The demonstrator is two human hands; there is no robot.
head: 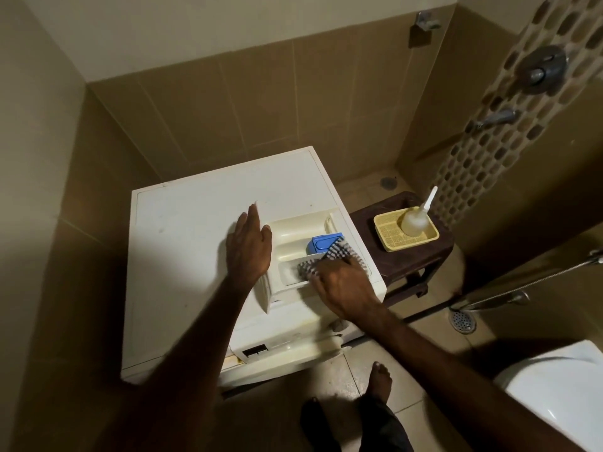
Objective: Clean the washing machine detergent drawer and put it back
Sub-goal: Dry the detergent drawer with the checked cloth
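On the washing machine [195,243], our left hand [249,247] rests open-fingered steadying the detergent drawer [293,243]; our right hand [342,285] at four o'clock grips the scrub brush [326,256]. Scrubbing underway, refitting remains.

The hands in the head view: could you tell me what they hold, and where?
Right hand grips the brush by its back; left hand rests flat on the drawer.

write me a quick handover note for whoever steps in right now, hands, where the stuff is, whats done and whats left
Left hand: flat and open, pressing on the left edge of the detergent drawer to steady it.
Right hand: grips the scrub brush, bristles in the drawer's near compartment.
The drawer is out of its slot, lying on top of the washing machine; its blue insert is in place.
A squeeze bottle stands in the yellow tray on the stool to the right.
Done: drawer removed, scrubbing under way.
Left: finish scrubbing, then slide the drawer back in.
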